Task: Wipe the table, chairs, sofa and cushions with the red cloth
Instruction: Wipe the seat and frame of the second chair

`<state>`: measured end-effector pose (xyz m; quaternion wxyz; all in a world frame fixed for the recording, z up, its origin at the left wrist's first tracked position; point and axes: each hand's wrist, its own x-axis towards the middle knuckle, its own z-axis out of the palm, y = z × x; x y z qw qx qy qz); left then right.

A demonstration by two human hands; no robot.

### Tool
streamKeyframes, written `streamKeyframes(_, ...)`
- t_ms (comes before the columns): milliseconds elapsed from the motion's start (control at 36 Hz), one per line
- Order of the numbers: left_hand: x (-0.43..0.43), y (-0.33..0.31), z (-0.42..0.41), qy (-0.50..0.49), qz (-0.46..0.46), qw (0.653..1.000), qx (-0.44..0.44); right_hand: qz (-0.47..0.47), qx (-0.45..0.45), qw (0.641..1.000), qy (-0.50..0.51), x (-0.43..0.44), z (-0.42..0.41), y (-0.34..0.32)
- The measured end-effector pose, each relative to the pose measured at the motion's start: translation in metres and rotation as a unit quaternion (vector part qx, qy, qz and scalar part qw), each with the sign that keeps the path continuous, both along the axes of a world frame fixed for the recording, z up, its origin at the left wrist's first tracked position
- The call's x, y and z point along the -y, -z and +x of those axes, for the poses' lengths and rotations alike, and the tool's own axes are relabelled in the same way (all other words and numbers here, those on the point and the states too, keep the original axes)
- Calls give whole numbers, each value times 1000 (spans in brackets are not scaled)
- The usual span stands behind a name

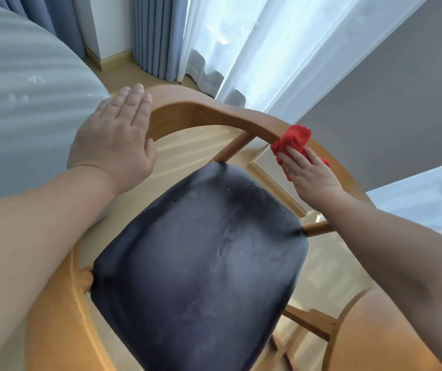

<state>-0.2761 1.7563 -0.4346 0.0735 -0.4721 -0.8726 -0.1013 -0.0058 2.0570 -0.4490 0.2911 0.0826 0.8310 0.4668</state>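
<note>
Right hand (311,170) presses the crumpled red cloth (293,139) with flat fingers on the curved wooden chair rail (214,113), centre right. Left hand (113,137) lies flat on the rail. Most of the task seems left.

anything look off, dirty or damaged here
The dark seat carries pale, dusty-looking streaks across its middle, and the table shows whitish smudges near its edge. Nothing looks broken, tipped or spilled.
</note>
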Motion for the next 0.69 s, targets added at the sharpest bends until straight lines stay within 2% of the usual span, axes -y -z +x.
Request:
streamKeyframes(445, -2, -1, 1, -5, 12, 1000, 6, -98, -27, 989, 104, 1, 107, -9)
streamKeyframes(695, -3, -7, 9, 33, -72, 996, -44, -105, -62, 984, 126, 7, 147, -4)
